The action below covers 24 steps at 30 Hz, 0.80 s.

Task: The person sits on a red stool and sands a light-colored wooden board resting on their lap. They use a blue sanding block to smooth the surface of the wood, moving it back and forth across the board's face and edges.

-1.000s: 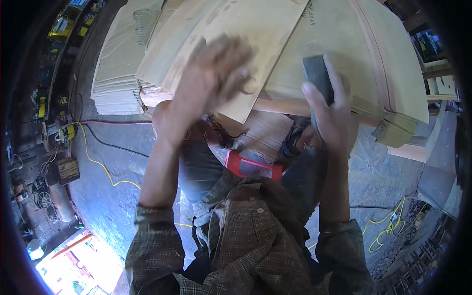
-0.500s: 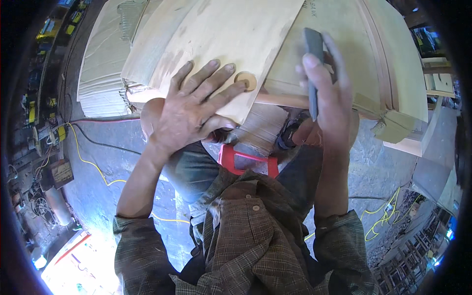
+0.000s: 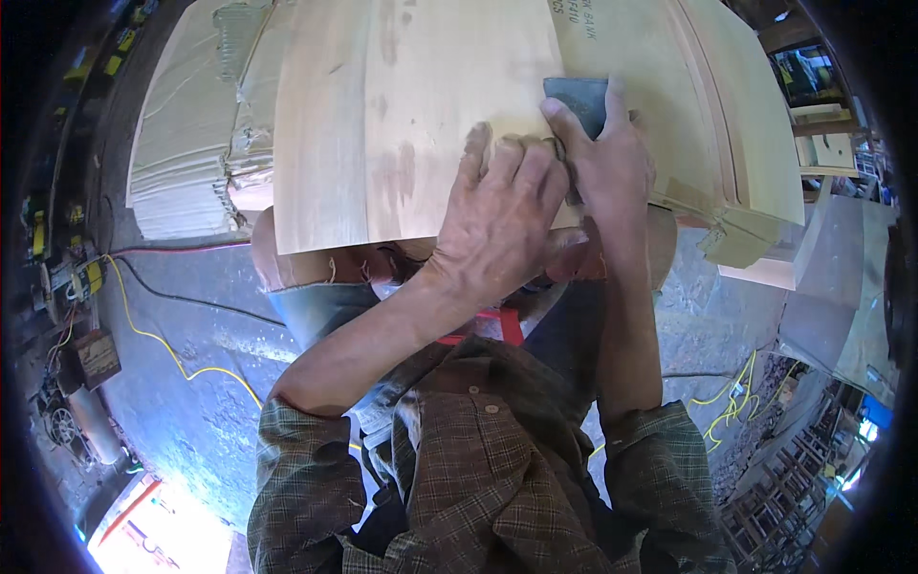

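Observation:
A pale wooden board (image 3: 430,77) with brownish stains lies over my knees, its front edge toward me. My left hand (image 3: 502,206) is at the board's front right corner, with bent fingers on top and the thumb down by the edge. Just beside it, my right hand (image 3: 612,172) grips a flat dark grey block (image 3: 579,100) that looks like a sanding block. The block is at the board's right edge; whether it touches the wood is hard to tell. My left hand covers that corner of the board.
Beneath the board are a larger wooden panel (image 3: 650,105) and creased cardboard (image 3: 182,182). A red plastic frame (image 3: 510,327) shows between my legs. Yellow cords (image 3: 182,368) run over the grey floor (image 3: 201,316), and machinery (image 3: 72,421) stands at the left.
The board has turned from a slant to nearly straight. My left hand has moved right and its fingers have bent. My right hand has brought the block leftward, turning its flat face up.

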Tool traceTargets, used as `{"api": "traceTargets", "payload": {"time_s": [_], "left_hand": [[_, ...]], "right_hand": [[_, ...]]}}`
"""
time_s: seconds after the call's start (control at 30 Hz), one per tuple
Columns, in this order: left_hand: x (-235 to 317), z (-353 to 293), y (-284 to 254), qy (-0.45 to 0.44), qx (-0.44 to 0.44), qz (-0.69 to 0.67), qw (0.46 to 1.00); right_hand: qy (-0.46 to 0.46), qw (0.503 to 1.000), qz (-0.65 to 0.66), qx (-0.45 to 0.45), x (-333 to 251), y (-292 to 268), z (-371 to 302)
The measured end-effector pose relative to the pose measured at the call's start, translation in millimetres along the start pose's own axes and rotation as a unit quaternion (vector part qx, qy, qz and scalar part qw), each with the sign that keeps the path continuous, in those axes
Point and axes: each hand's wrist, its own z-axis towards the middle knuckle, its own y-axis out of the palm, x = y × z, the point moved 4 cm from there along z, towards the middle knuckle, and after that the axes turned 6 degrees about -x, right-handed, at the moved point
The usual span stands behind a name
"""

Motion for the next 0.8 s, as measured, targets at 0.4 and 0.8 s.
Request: {"api": "traceTargets", "payload": {"time_s": [0.4,0.8], "left_hand": [[-2.5,4.9,7.7,-0.007,0.025,-0.067,0.997],[-4.1,3.0,4.5,-0.019,0.026,-0.088,0.996]], "right_hand": [[-0.066,0.997,0.029,0.022,-5.6,13.7,123.6],[-0.043,0.997,0.027,0.056,-13.6,18.0,131.0]]}}
